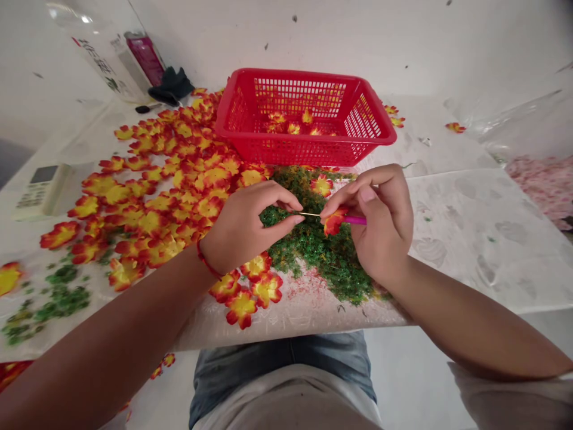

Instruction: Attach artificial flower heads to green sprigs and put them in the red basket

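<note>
Fabric blossoms (197, 179) mostly lie spread on my table (470, 239), few in the red basket (304, 77); my left hand (244, 230) pinches the tip of a pink-handled needle (356, 220), my right hand (380, 227) grips its handle.

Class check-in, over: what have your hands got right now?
Right hand gripping pink-handled needle, red-yellow fabric flower at its shaft. Left hand at needle tip. Green flock pile beneath.

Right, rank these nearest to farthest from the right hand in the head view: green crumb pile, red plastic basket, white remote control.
From the right hand:
1. Green crumb pile: just below and left of the hand.
2. Red plastic basket: ahead of the hand, further up.
3. White remote control: far over on the left.
</note>
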`<state>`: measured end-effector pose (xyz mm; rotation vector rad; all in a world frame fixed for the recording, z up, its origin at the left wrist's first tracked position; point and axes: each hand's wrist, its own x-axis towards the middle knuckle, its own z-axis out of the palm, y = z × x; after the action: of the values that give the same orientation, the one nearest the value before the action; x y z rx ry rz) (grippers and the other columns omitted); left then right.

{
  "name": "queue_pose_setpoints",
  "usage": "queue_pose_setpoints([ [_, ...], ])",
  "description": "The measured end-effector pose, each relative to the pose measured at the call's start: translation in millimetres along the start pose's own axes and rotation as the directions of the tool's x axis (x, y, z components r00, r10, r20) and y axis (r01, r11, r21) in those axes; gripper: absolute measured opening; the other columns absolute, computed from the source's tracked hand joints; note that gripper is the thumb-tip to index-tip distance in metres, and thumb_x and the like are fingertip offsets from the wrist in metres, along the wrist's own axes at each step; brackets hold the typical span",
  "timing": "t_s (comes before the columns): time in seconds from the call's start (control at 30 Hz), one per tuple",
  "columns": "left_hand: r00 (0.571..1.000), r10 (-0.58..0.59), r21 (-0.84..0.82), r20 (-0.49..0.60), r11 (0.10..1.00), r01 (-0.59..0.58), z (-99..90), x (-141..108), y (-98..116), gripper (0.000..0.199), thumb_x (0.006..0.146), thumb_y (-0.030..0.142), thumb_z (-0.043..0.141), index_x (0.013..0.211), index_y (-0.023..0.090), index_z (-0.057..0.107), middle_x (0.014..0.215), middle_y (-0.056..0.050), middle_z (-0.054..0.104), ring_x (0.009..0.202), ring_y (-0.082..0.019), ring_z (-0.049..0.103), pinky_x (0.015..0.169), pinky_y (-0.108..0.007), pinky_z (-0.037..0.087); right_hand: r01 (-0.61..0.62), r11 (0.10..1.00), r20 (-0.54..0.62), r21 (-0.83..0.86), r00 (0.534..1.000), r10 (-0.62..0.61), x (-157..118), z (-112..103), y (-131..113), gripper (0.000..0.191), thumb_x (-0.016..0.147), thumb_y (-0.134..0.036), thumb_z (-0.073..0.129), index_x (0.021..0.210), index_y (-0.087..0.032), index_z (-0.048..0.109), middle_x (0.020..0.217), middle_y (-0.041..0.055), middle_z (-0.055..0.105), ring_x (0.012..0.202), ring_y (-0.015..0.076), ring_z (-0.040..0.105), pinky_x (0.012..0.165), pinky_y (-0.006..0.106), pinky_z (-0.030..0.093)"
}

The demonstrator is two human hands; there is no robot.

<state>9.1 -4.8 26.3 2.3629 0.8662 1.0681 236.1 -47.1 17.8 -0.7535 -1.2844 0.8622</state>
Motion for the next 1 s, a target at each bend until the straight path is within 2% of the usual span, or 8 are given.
queue_pose_setpoints([
  [0.17,0.999,0.037,-0.023,0.008,0.999,-0.037,2.1,-0.3,1.3,0.009,0.102,0.027,0.089,0.105,0.022,0.082,0.106,-0.005,0.087,0.097,-0.021,0.083,0.096,-0.033,0.065,-0.112,0.993,0.024,0.038,0.994,0.111,3.5,-0.6,1.9,0.020,0.116,-0.048,0.067,0.104,-0.032,0.064,0.079,-0.0013,0.079,0.064,0.0195,0.074,0.058,0.034,0.059],
  [0.3,1.000,-0.025,-0.093,-0.003,0.995,0.025,5.8,-3.9,6.8,0.014,0.101,0.016,0.085,0.113,0.022,0.081,0.109,-0.005,0.088,0.097,-0.019,0.084,0.093,-0.029,0.066,-0.142,0.989,0.024,0.045,0.990,0.141,5.3,-0.9,5.0,0.020,0.118,-0.045,0.063,0.106,-0.029,0.062,0.077,-0.0025,0.078,0.066,0.0173,0.075,0.063,0.032,0.061],
  [0.43,0.996,-0.085,-0.130,-0.024,0.988,0.082,6.1,-4.6,13.0,0.009,0.103,0.016,0.080,0.109,0.022,0.080,0.105,-0.004,0.086,0.091,-0.018,0.081,0.088,-0.029,0.066,-0.095,0.995,0.085,-0.007,0.992,0.095,2.8,-0.6,6.9,0.020,0.118,-0.047,0.063,0.109,-0.029,0.062,0.086,-0.0011,0.079,0.075,0.0172,0.077,0.068,0.032,0.063],
  [0.6,0.996,-0.088,0.013,0.021,0.996,0.087,2.7,-0.8,13.2,0.004,0.106,0.021,0.076,0.106,0.022,0.080,0.103,-0.004,0.084,0.093,-0.020,0.079,0.091,-0.031,0.064,0.056,0.973,0.118,-0.225,0.993,-0.030,-0.2,-2.8,3.8,0.023,0.116,-0.053,0.065,0.112,-0.030,0.065,0.103,0.0022,0.076,0.084,0.0177,0.074,0.077,0.035,0.064],
  [0.7,0.998,-0.034,0.059,0.057,0.998,0.031,1.4,-0.1,10.4,0.009,0.110,0.023,0.070,0.106,0.021,0.078,0.105,-0.005,0.082,0.097,-0.021,0.077,0.095,-0.032,0.061,0.078,0.929,0.096,-0.361,0.994,-0.046,2.9,-6.2,0.9,0.030,0.113,-0.057,0.068,0.104,-0.030,0.067,0.091,0.0006,0.071,0.075,0.0170,0.068,0.069,0.034,0.058],
  [0.83,0.998,-0.032,0.093,0.055,0.995,0.026,-0.1,0.1,7.2,0.013,0.113,0.022,0.066,0.107,0.021,0.077,0.106,-0.005,0.080,0.099,-0.021,0.075,0.096,-0.033,0.059,-0.086,0.927,0.142,-0.364,0.979,0.146,10.6,-7.6,-0.9,0.049,0.113,-0.061,0.067,0.079,-0.027,0.057,0.056,-0.0058,0.059,0.047,0.0114,0.050,0.049,0.028,0.040],
  [0.93,0.999,-0.045,0.127,0.026,0.991,0.041,-1.4,1.2,6.3,0.013,0.112,0.021,0.066,0.107,0.020,0.077,0.107,-0.006,0.080,0.101,-0.022,0.075,0.097,-0.033,0.059,-0.208,0.949,0.160,-0.238,0.955,0.249,16.8,-8.1,-0.1,0.049,0.105,-0.061,0.080,0.081,-0.026,0.057,0.055,-0.0073,0.062,0.043,0.0088,0.045,0.043,0.025,0.033],
  [1.0,0.998,-0.065,0.139,0.004,0.988,0.064,-1.9,2.0,6.4,0.012,0.111,0.021,0.067,0.107,0.020,0.078,0.106,-0.006,0.081,0.101,-0.023,0.075,0.097,-0.033,0.059,-0.264,0.952,0.189,-0.155,0.938,0.290,19.6,-9.3,1.4,0.045,0.102,-0.059,0.085,0.086,-0.026,0.059,0.062,-0.0066,0.066,0.046,0.0085,0.047,0.044,0.024,0.034],
])
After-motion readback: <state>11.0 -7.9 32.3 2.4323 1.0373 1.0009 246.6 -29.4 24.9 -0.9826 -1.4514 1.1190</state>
